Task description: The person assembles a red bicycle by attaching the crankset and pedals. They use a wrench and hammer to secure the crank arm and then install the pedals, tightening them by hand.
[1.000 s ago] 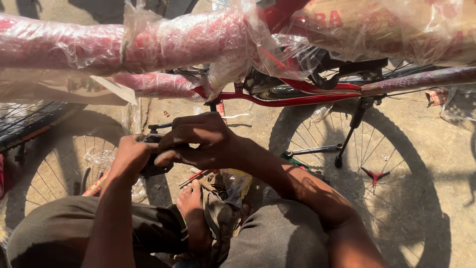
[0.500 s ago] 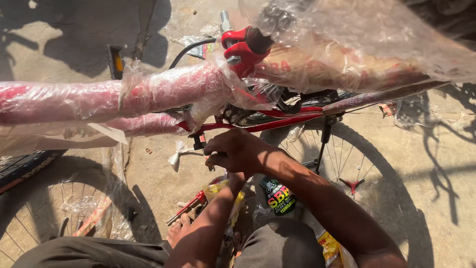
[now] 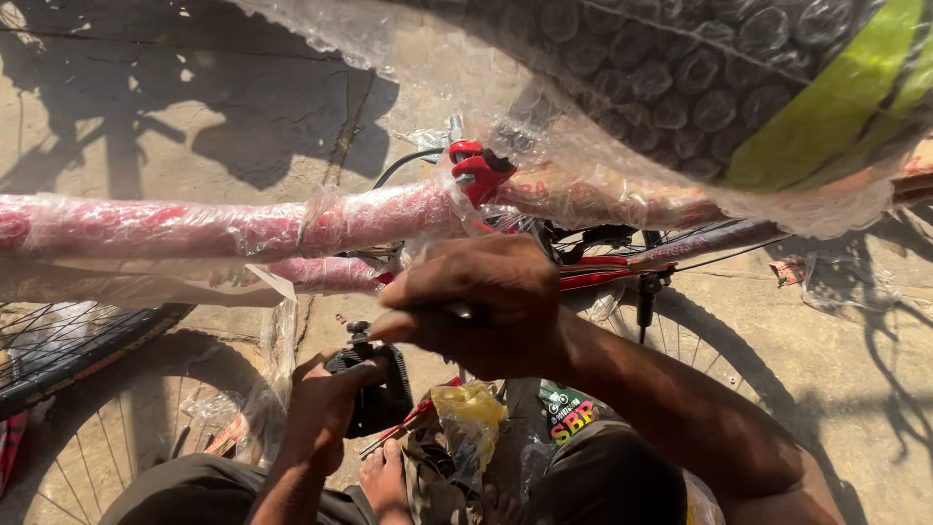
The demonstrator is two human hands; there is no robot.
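A red bicycle frame point(image 3: 194, 228) wrapped in clear bubble plastic runs across the view, with a red seat clamp point(image 3: 479, 170) at its middle. My left hand point(image 3: 326, 408) grips a black pedal point(image 3: 374, 389) below the frame. My right hand point(image 3: 476, 306) is closed just above it, around a thin metal tool whose pale tip shows under the fingers. A rear wheel point(image 3: 709, 360) stands behind my right forearm.
A bubble-wrapped saddle point(image 3: 739, 87) with a green stripe fills the top right. Another wheel point(image 3: 68, 360) lies at the lower left. Crumpled yellow plastic point(image 3: 471, 413) and a red-handled tool point(image 3: 413, 423) lie near my bare foot point(image 3: 384, 481) on the concrete ground point(image 3: 855, 389).
The view has dropped closer to the frame. My left hand has come down onto the black pedal, and my right hand has shifted to the right above it.
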